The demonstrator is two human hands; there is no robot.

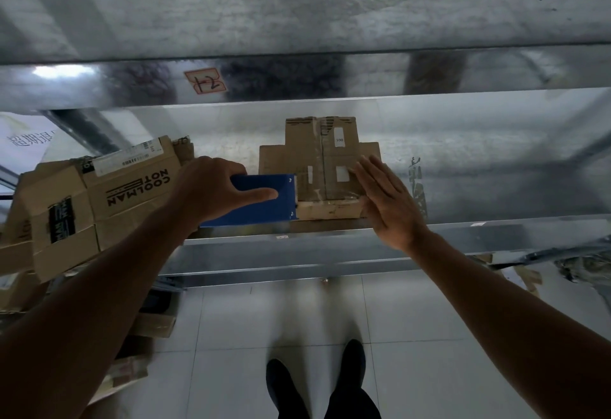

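A blue box (264, 208) stands on the metal shelf (330, 246) near its front edge. My left hand (211, 188) grips the blue box from the left, with the thumb lying across its near face. Directly right of it sits a brown cardboard box (317, 170) with white labels and tape, touching the blue box. My right hand (386, 202) lies flat with straight fingers against the right side of the cardboard box.
Large cardboard cartons (99, 200) printed "COOLMAN NOTE" fill the shelf's left part. An upper shelf beam (297, 78) carries a label reading 12. The shelf's right part is bare metal. Flattened cardboard (152, 326) lies on the tiled floor by my feet.
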